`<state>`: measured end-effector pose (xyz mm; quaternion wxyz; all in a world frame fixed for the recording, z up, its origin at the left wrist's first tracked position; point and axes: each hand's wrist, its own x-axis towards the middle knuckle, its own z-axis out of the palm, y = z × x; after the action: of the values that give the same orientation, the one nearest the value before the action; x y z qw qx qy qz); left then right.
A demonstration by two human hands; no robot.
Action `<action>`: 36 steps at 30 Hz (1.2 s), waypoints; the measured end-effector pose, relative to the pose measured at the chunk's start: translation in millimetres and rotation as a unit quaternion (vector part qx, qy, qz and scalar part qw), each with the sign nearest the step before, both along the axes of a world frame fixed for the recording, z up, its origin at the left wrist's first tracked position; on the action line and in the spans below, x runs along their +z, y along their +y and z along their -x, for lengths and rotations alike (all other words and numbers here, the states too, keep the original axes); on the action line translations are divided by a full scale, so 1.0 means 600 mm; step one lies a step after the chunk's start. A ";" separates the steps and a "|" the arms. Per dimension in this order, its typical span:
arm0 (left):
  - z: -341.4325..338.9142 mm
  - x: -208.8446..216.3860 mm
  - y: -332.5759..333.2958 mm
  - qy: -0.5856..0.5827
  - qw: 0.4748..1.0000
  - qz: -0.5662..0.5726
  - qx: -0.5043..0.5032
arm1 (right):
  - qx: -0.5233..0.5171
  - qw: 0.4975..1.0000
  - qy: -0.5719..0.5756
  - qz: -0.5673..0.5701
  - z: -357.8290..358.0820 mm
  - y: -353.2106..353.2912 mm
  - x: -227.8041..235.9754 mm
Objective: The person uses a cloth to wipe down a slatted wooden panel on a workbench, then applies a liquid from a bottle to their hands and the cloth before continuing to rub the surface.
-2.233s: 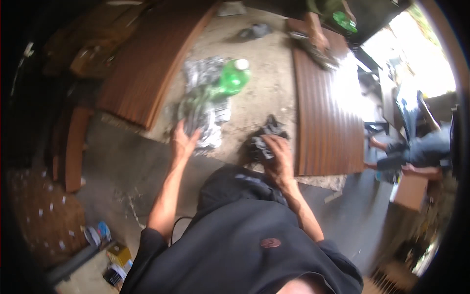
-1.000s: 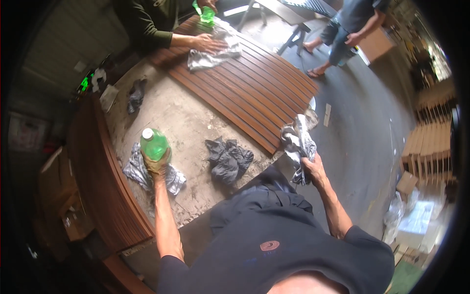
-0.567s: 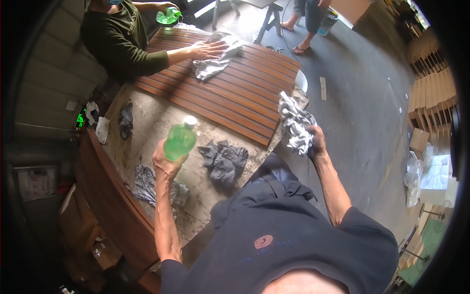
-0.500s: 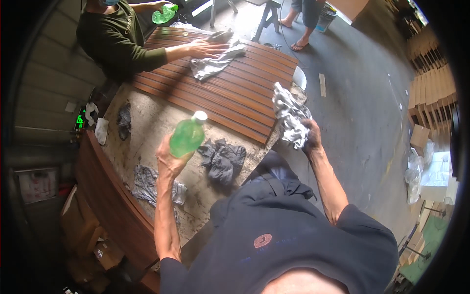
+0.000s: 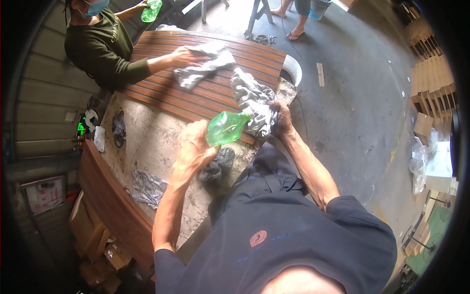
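Note:
My left hand (image 5: 192, 147) is wrapped round a green plastic bottle (image 5: 225, 129), tipped so that its neck points right, against a crumpled grey-and-white rag (image 5: 254, 98). My right hand (image 5: 281, 119) grips that rag, which hangs over the near right edge of a grooved brown wooden panel (image 5: 166, 51). Whether liquid leaves the bottle I cannot tell. Across the panel, a co-worker's hand (image 5: 188, 58) presses a pale rag (image 5: 208, 63) on the slats, and their other hand holds a second green bottle (image 5: 151, 11).
A dark rag (image 5: 215, 165) and a grey patterned rag (image 5: 149, 187) lie on the worn work surface (image 5: 161, 152). A curved brown board (image 5: 110, 196) stands at left. Beyond the panel are a trestle leg (image 5: 255, 19) and another person's feet (image 5: 295, 33). Stacked cardboard (image 5: 431, 78) lines the right.
The bottle has tilted from upright toward the rag, and my two hands have come together. The co-worker's rag has slid left along the panel. The whole view has shifted slightly.

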<state>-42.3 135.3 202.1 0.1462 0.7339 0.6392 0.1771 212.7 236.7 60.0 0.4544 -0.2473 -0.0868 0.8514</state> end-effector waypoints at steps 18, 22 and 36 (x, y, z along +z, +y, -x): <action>-0.011 -0.015 0.145 0.120 0.986 0.100 0.061 | -0.152 0.981 -0.109 0.041 -0.122 -0.020 0.029; 0.022 -0.014 0.109 0.169 0.972 0.154 0.053 | -0.183 0.973 -0.126 0.058 -0.163 -0.032 0.024; 0.095 -0.016 -0.060 0.143 0.972 0.115 0.149 | -0.136 0.981 -0.125 0.060 -0.167 -0.028 -0.014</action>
<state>-99.3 99.4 192.3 0.1086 0.6267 0.7715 0.0155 313.1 220.0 51.5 0.5359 -0.3884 -0.0570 0.7475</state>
